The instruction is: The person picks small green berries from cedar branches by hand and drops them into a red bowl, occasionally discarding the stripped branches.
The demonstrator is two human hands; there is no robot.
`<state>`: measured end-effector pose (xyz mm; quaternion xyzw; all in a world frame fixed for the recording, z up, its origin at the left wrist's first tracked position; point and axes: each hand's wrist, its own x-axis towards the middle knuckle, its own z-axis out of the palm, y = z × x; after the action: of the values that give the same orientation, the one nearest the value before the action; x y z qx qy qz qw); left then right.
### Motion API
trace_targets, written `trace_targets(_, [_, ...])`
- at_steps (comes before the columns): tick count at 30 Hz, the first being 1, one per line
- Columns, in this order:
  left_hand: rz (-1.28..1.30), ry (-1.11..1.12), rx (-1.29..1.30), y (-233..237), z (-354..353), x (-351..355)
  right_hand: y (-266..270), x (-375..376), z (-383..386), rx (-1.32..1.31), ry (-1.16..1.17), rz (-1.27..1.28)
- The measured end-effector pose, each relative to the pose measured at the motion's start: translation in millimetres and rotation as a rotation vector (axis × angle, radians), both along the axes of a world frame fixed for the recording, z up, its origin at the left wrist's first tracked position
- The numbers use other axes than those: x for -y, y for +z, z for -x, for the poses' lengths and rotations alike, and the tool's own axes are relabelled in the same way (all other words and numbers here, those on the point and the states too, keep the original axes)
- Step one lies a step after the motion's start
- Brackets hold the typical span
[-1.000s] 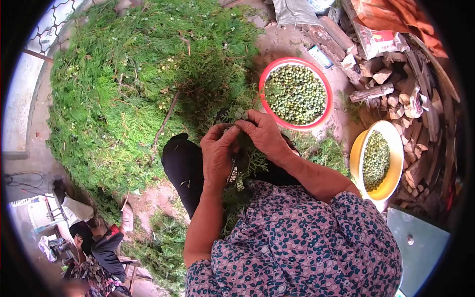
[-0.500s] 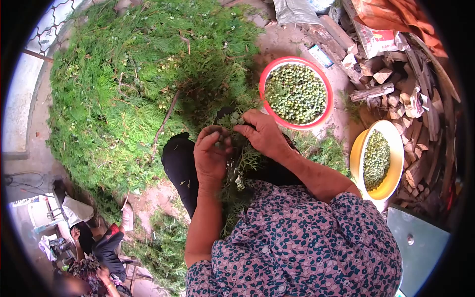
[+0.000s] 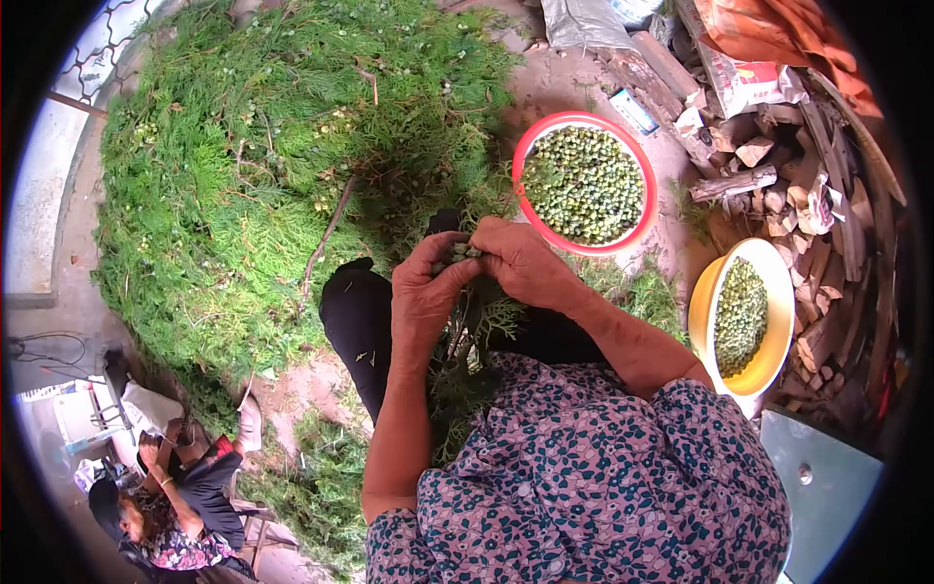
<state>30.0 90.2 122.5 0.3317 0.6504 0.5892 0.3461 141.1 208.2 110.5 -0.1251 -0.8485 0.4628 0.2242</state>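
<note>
My left hand (image 3: 425, 280) is closed around small green cones (image 3: 457, 254) on a cypress sprig, thumb and fingers bent over them. Right beside it, my right hand (image 3: 520, 261) pinches the same sprig, its fingertips almost touching the left ones. Part of the sprig is hidden by the fingers. Below the hands, more cypress foliage (image 3: 501, 317) hangs over my lap and against the flowered shirt. A red-rimmed basin (image 3: 642, 222) full of green cones stands just beyond my right hand.
A large heap of cut cypress branches (image 3: 233, 214) spreads ahead and left. At right are a yellow basin (image 3: 707, 297) with more cones, stacked firewood (image 3: 808, 263) and a grey-green panel (image 3: 822, 487). Another person (image 3: 180, 516) sits at lower left.
My left hand's fingers have closed onto the sprig, moving in against my right hand. The person at lower left has shifted, with a hand raised near the knees.
</note>
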Motion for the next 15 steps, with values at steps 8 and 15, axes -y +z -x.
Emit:
trace_targets(8, [-0.028,0.088,0.373,2.9,-7.4,-0.5,-3.6,-3.2,0.1,-0.033,0.031,0.108])
trace_targets(15, [-0.131,0.215,0.842,0.9,-6.3,-0.9,2.6,-7.0,0.1,0.013,0.004,0.156])
